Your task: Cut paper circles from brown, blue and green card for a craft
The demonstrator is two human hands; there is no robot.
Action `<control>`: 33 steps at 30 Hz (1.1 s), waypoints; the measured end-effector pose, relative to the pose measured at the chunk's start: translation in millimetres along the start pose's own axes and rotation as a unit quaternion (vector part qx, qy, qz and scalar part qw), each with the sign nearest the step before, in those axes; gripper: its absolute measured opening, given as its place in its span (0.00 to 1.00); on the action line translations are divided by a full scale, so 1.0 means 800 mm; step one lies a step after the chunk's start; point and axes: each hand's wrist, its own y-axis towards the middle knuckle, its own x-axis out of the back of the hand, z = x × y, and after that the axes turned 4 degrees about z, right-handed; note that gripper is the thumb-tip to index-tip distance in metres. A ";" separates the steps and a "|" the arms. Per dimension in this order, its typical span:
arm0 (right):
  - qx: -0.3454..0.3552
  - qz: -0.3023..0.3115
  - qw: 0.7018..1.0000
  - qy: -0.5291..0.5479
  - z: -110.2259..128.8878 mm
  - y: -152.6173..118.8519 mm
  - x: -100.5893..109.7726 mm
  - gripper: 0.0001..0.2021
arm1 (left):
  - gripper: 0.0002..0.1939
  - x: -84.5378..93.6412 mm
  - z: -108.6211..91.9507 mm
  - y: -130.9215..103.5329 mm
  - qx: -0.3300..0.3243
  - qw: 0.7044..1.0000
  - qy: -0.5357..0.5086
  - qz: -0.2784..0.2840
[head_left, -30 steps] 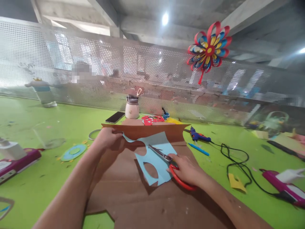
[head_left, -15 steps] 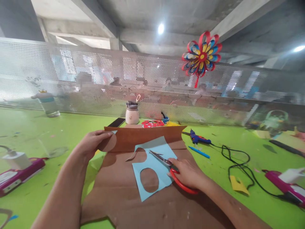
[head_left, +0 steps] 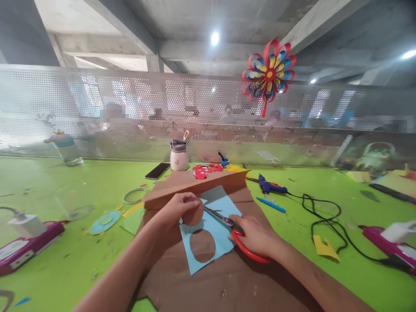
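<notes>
My left hand [head_left: 178,210] pinches a round brown cardboard disc [head_left: 194,213], with a bit of light blue paper at its top edge. The disc is over the upper left part of a light blue sheet [head_left: 224,203], which has a round hole lower down. In my right hand [head_left: 251,234] are red-handled scissors [head_left: 224,220], their tips pointing left close to the disc. Under the sheet lies a large piece of brown cardboard [head_left: 182,281] with its far edge folded up.
A bottle [head_left: 179,156], a phone [head_left: 157,170] and red paper pieces [head_left: 203,170] stand or lie behind the cardboard. To the right are a blue glue gun [head_left: 271,186], its looping cable and a blue pen [head_left: 271,205]. Power strips [head_left: 35,245] sit at both sides.
My left hand has moved right with the disc, from the cardboard's left edge to over the blue sheet. A ring and a round blue piece now show at the left.
</notes>
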 end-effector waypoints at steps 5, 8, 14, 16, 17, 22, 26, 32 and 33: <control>0.004 -0.010 1.000 0.021 -0.001 -0.010 0.012 0.18 | 0.14 0.007 0.021 0.009 -0.001 0.994 0.083 -0.066; 0.013 -0.017 0.999 0.031 -0.006 -0.014 0.022 0.13 | 0.10 0.005 0.022 0.011 -0.018 0.988 0.140 -0.069; -0.008 -0.052 0.999 0.014 -0.015 -0.007 0.020 0.17 | 0.14 0.012 0.022 0.009 -0.012 0.979 0.197 -0.060; -0.011 -0.049 0.999 0.005 -0.017 -0.003 0.013 0.17 | 0.14 0.015 0.022 0.008 -0.001 0.976 0.208 -0.060; -0.010 -0.047 0.999 0.001 -0.017 -0.003 0.010 0.18 | 0.14 0.015 0.022 0.007 0.001 0.975 0.212 -0.060; 0.008 -0.039 0.999 -0.026 -0.013 -0.005 0.002 0.21 | 0.10 0.013 0.016 0.004 -0.001 0.970 0.233 -0.064; 0.022 -0.051 0.997 -0.058 -0.005 -0.011 0.005 0.22 | 0.10 0.014 0.015 0.006 0.003 0.965 0.254 -0.061; 0.034 -0.062 0.994 -0.080 0.000 -0.015 0.011 0.18 | 0.12 0.013 0.017 0.010 0.007 0.971 0.237 -0.034; 0.035 -0.065 0.994 -0.079 0.000 -0.015 0.012 0.18 | 0.12 0.011 0.016 0.010 0.012 0.971 0.236 -0.034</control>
